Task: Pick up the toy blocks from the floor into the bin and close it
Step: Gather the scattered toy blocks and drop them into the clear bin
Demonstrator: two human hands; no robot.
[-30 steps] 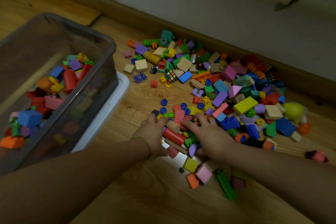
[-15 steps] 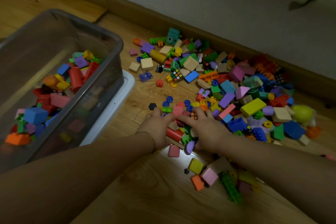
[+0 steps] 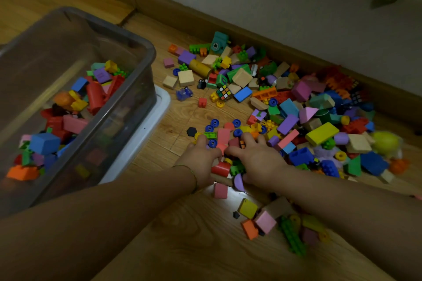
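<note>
A big heap of coloured toy blocks (image 3: 287, 107) covers the wooden floor along the wall. My left hand (image 3: 201, 162) and my right hand (image 3: 258, 162) lie palms down side by side on the near edge of the heap, cupped around a small cluster with a red cylinder (image 3: 220, 169) and a green brick between them. The clear plastic bin (image 3: 127, 107) stands at the left, partly filled with blocks. Under the bin lies its white lid (image 3: 146, 134).
A wooden skirting board (image 3: 228, 27) and grey wall bound the heap at the back. Loose blocks (image 3: 265, 221) lie near my right forearm. A yellow-green ball-like toy (image 3: 386, 141) sits at the far right. Bare floor stretches between my arms.
Both hands have drawn closer together over the cluster, fingers curling around it. The view has shifted slightly, so the bin and heap sit lower in the frame.
</note>
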